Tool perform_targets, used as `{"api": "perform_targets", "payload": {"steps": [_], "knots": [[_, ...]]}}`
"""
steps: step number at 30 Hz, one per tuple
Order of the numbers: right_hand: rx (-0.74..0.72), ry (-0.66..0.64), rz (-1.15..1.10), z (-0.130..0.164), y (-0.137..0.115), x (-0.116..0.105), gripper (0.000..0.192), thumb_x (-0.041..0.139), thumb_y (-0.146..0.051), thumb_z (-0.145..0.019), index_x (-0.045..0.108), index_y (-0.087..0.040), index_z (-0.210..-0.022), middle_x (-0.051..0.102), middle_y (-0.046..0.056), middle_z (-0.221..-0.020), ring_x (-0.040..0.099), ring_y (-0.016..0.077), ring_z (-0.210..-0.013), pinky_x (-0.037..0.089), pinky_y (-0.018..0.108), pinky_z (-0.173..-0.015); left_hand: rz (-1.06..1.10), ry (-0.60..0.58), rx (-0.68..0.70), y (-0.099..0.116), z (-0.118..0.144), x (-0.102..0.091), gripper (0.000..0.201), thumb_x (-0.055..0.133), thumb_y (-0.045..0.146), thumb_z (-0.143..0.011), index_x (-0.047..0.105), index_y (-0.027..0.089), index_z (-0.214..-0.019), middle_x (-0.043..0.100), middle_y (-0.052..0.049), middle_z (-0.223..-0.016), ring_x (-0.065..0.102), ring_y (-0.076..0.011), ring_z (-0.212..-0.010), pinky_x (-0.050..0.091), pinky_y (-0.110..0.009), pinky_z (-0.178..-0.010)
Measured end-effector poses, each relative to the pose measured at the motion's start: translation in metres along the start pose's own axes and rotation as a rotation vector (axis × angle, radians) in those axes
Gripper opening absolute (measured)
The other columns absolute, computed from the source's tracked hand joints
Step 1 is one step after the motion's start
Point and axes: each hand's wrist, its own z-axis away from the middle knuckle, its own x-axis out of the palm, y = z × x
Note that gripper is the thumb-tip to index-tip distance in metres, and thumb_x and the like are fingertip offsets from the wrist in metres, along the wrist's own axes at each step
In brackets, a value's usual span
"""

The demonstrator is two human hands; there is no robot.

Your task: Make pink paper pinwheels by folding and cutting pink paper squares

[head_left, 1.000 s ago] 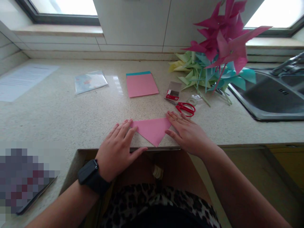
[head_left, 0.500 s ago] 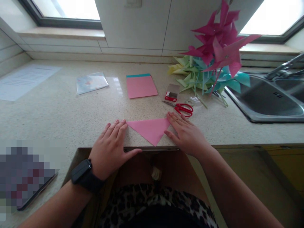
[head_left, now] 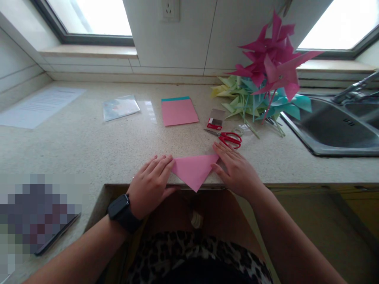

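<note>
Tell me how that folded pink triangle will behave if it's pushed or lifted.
The pink triangle looks like thin folded paper, so probably very light and floppy when lifted. Lying flat on the smooth counter, it would likely slide easily. Its tip overhangs the counter edge between the left hand and right hand, so a nudge might tip it off.

A folded pink paper triangle (head_left: 194,169) lies at the speckled stone counter's (head_left: 89,146) front edge, between the left hand (head_left: 151,183) and right hand (head_left: 235,169). Behind the right hand lie red-handled scissors (head_left: 229,137); farther back and leftward, a stack of pink square paper sheets (head_left: 179,111). The steel sink (head_left: 328,126) sits at the right.
</note>
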Motion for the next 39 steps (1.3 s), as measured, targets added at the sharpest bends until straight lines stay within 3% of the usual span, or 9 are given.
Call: {"api": "perform_targets", "payload": {"steps": [5,9,12,23,34,39], "knots": [[-0.121,0.097,-0.044,0.008,-0.015,-0.010,0.047,0.051,-0.035,-0.098,0.055,-0.014,-0.140,0.055,0.012,-0.149,0.046,0.0253,-0.142,0.035,0.049,-0.119,-0.013,0.021,-0.020,0.011,0.002,-0.007,0.059,0.073,0.037,-0.086,0.055,0.008,-0.135,0.060,-0.019,-0.141,0.058,-0.0352,-0.123,0.048,-0.052,-0.105],[-0.146,0.012,-0.100,0.008,-0.049,-0.011,0.049,0.048,-0.032,-0.099,0.052,-0.015,-0.144,0.052,0.010,-0.151,0.047,0.0253,-0.141,0.036,0.047,-0.119,-0.028,0.028,0.035,0.027,-0.002,-0.005,0.069,0.065,0.038,-0.092,0.042,0.004,-0.147,0.049,-0.021,-0.152,0.050,-0.0342,-0.135,0.045,-0.049,-0.111],[-0.138,-0.076,-0.131,0.005,-0.069,-0.005,0.052,0.045,-0.036,-0.100,0.051,-0.010,-0.145,0.053,0.013,-0.150,0.048,0.0262,-0.140,0.035,0.045,-0.120,-0.023,0.006,0.067,0.037,-0.006,0.001,0.074,0.064,0.044,-0.090,0.042,0.001,-0.147,0.048,-0.023,-0.152,0.046,-0.0362,-0.139,0.042,-0.050,-0.114],[-0.113,-0.052,-0.188,-0.007,-0.083,0.002,0.050,0.047,-0.030,-0.098,0.053,-0.006,-0.141,0.059,0.016,-0.143,0.054,0.0272,-0.133,0.039,0.044,-0.117,-0.038,-0.037,-0.002,0.047,-0.018,0.012,0.061,0.059,0.029,-0.090,0.048,-0.006,-0.140,0.056,-0.029,-0.141,0.053,-0.0404,-0.131,0.044,-0.052,-0.110],[-0.012,-0.033,-0.142,0.001,-0.057,-0.005,0.038,0.042,-0.027,-0.102,0.059,-0.012,-0.132,0.068,0.015,-0.130,0.061,0.0273,-0.125,0.045,0.047,-0.111,-0.016,-0.056,-0.029,0.037,-0.016,0.006,0.061,0.064,0.027,-0.086,0.047,0.003,-0.139,0.056,-0.025,-0.140,0.055,-0.0374,-0.127,0.046,-0.050,-0.107],[0.067,0.018,-0.119,0.013,-0.034,-0.011,0.033,0.041,-0.024,-0.101,0.061,-0.016,-0.126,0.070,0.013,-0.125,0.064,0.0273,-0.120,0.051,0.047,-0.104,-0.037,-0.066,-0.088,0.027,-0.012,-0.004,0.061,0.072,0.034,-0.081,0.052,0.005,-0.130,0.061,-0.024,-0.128,0.059,-0.0379,-0.114,0.051,-0.052,-0.098]]}}
